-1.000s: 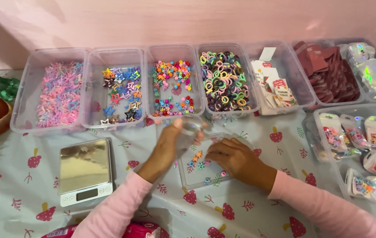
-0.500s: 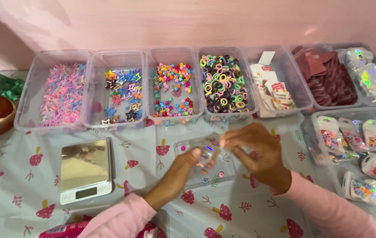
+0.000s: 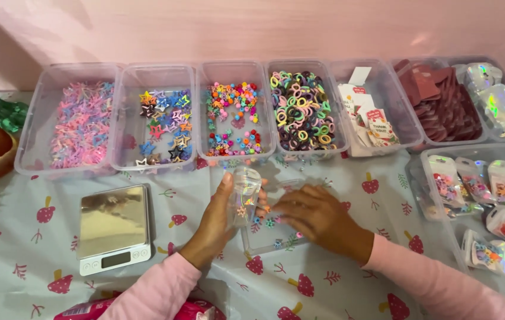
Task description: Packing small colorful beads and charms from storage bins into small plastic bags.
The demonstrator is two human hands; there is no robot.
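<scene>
While we leaned over the table, a pink crinkled packet (image 3: 184, 310) lay nearest us at the bottom edge, between our pink sleeves. Just beyond it sat a small digital scale with a shiny steel platform (image 3: 114, 228), its pan bare. Our left hand (image 3: 220, 216) was pinching a small clear holographic pouch (image 3: 244, 191) upright, thumb on one side and fingers behind, probably so its mouth stayed up; a few tiny coloured clips showed inside. Our right hand (image 3: 318, 218) rested palm down with fingers curled over a shallow clear plastic tray (image 3: 271, 236), where loose little clips lay; we could not tell whether the fingertips gripped one. To the right, a clear bin (image 3: 436, 153) held finished pouches of coloured clips (image 3: 504, 192), kept apart from the loose stock.

Farther off, a row of clear plastic tubs ran side by side, each sort in its own: pastel pink and lilac bow clips (image 3: 79, 125), star-shaped clips in mixed colours (image 3: 163, 125), tiny bright claw clips (image 3: 231, 118), pastel elastic hair rings (image 3: 301, 109), small printed cards (image 3: 366, 115), dark red cards (image 3: 442, 104) and empty holographic pouches (image 3: 501, 98). A pale blue tablecloth printed with red mushrooms (image 3: 39, 261) covered the table, and a plain pink wall (image 3: 252, 29) stood behind.
</scene>
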